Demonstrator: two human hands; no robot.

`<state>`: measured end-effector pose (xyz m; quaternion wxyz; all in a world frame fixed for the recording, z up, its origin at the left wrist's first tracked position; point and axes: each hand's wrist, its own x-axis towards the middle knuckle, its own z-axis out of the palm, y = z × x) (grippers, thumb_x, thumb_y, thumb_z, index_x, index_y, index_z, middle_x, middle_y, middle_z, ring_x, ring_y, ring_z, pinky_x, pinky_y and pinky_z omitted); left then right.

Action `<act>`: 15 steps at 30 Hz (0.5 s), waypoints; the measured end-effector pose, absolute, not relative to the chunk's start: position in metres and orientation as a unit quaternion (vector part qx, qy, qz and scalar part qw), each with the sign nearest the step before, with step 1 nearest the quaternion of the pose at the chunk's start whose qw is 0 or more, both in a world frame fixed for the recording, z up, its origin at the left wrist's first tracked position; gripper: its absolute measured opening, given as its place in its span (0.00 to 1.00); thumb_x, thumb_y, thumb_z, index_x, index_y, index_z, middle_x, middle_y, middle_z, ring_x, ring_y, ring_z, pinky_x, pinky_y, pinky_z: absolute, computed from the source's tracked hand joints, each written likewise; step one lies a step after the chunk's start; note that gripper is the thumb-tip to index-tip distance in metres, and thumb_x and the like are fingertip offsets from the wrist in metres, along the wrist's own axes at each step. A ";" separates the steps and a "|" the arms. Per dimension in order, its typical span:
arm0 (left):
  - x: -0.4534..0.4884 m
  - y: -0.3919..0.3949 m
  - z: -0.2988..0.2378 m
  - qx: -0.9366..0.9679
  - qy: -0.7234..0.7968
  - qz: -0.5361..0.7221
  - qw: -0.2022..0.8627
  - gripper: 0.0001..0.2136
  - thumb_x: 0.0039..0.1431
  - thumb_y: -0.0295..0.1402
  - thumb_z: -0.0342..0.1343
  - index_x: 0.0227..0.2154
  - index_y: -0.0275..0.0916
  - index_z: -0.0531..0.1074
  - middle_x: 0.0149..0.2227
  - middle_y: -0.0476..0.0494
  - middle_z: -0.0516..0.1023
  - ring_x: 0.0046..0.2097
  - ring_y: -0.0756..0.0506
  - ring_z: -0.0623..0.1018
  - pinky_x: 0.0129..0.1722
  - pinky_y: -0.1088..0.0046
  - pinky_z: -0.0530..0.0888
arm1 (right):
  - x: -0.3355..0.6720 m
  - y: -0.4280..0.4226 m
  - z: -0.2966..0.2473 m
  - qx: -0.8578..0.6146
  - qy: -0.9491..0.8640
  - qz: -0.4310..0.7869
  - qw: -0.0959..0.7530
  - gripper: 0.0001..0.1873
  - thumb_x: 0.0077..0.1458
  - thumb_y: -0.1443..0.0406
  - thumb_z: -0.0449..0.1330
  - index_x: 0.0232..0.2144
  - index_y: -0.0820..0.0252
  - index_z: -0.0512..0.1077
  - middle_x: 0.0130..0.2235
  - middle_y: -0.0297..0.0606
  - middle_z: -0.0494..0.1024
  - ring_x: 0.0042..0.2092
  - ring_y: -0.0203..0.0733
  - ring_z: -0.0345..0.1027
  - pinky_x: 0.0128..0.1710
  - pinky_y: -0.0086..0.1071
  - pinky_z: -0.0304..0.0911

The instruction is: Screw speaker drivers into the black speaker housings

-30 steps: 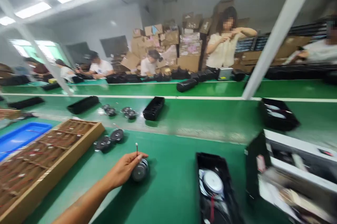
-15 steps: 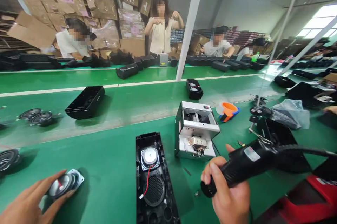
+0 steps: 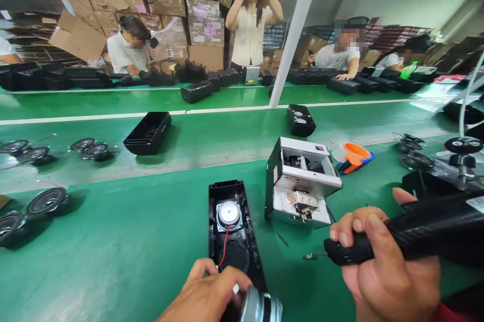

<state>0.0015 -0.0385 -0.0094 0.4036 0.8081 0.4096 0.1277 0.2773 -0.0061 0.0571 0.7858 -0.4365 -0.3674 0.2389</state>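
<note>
Loose drivers (image 3: 47, 201) lie at the far left of the green bench (image 3: 113, 261). Near centre, the left hand (image 3: 207, 299) is closed around a round speaker driver (image 3: 260, 308), held at the near end of the open black housing (image 3: 242, 196). To the right, the right hand (image 3: 385, 271) is wrapped around an electric screwdriver (image 3: 416, 234). Seating this driver seems to be the step in hand, and that calls for lining it up over the housing's meshed near bay.

Green bench (image 3: 113, 241), black housing (image 3: 247, 201), orange tape dispenser (image 3: 354, 153).
</note>
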 end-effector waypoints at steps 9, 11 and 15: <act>-0.001 -0.027 -0.016 0.852 0.436 0.208 0.204 0.15 0.69 0.44 0.65 0.51 0.48 0.67 0.43 0.49 0.87 0.46 0.35 0.89 0.77 0.30 0.57 | 0.284 0.025 0.077 -0.368 -0.439 0.134 0.809 0.28 0.66 0.67 0.68 0.65 0.45 0.71 0.30 0.23 0.72 0.25 0.38 0.65 0.27 0.36 0.71; 0.002 -0.022 -0.009 0.867 0.435 0.184 0.155 0.17 0.65 0.37 0.67 0.51 0.47 0.66 0.47 0.44 0.88 0.49 0.32 0.89 0.75 0.28 0.61 | 0.281 0.031 0.079 -0.358 -0.466 0.113 0.801 0.29 0.69 0.68 0.67 0.67 0.46 0.68 0.31 0.23 0.72 0.26 0.39 0.66 0.29 0.38 0.71; 0.010 -0.009 0.015 0.876 0.452 0.124 0.111 0.16 0.63 0.30 0.67 0.50 0.45 0.69 0.46 0.40 0.87 0.49 0.32 0.89 0.73 0.24 0.64 | 0.277 0.040 0.079 -0.348 -0.512 0.088 0.780 0.29 0.69 0.69 0.67 0.67 0.49 0.65 0.31 0.21 0.74 0.25 0.39 0.67 0.30 0.40 0.69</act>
